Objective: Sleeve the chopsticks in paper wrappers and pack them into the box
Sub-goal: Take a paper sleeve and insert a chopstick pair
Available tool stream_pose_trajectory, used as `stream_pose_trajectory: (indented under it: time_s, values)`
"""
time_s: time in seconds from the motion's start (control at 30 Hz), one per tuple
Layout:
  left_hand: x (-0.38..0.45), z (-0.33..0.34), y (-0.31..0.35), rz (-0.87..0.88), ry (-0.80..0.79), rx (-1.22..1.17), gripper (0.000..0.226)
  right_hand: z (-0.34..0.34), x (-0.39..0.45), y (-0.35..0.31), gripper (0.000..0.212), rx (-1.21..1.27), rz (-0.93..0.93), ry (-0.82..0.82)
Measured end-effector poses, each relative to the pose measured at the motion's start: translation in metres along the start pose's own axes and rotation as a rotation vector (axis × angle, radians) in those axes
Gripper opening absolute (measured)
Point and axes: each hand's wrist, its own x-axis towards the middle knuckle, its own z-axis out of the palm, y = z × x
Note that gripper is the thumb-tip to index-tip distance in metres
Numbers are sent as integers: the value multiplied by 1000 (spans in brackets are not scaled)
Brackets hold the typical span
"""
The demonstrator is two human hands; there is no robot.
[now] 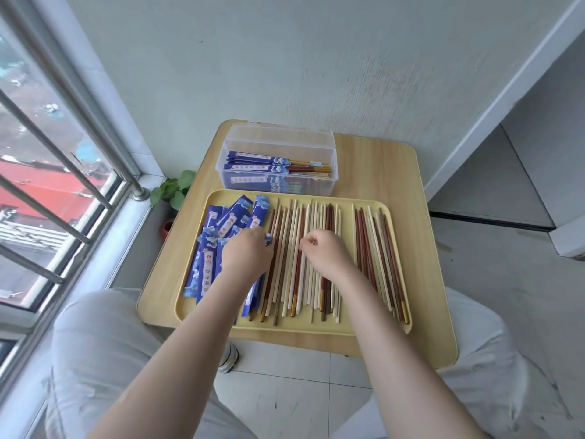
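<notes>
On the tray (364, 327), a wrapper (269, 238) is pinched by the left hand (245, 258); chopsticks (302, 264) are touched by the curled right hand (326, 253), grasp uncertain.

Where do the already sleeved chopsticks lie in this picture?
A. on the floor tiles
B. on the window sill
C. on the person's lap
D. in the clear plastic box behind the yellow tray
D: the sleeved chopsticks in blue paper wrappers lie inside the clear plastic box, which stands behind the yellow tray on the wooden table.
</notes>
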Motion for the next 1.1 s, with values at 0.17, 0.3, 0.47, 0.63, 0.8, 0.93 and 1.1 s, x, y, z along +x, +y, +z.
stream_pose_trajectory:
  time_s: [0.17, 0.3, 0.47, 0.63, 0.8, 0.93, 1.1]
  values:
    - [-1, -4, -7, -7, 112, -126, 23, 4, -9, 8, 20, 44, 3, 46]
    - [-3, -19, -3, -67, 149, -453, 19, 5, -17, 3, 21, 180, -19, -6]
    - [-8, -21, 4, -236, -95, -1157, 13, 5, -31, -10, 28, 440, -54, -193]
    - [-16, -2, 13, -218, -207, -1302, 25, 8, -36, -15, 22, 367, -75, -140]
    - [-28, 8, 27, -64, -259, -1148, 33, 4, -34, -7, 19, 343, -60, -150]
    - [-30, 6, 28, -138, -219, -1077, 21, -12, -26, 12, 15, 170, -10, -29]
    - [-32, 18, 32, -150, -215, -1029, 24, -8, -22, 30, 9, -181, 113, 112]
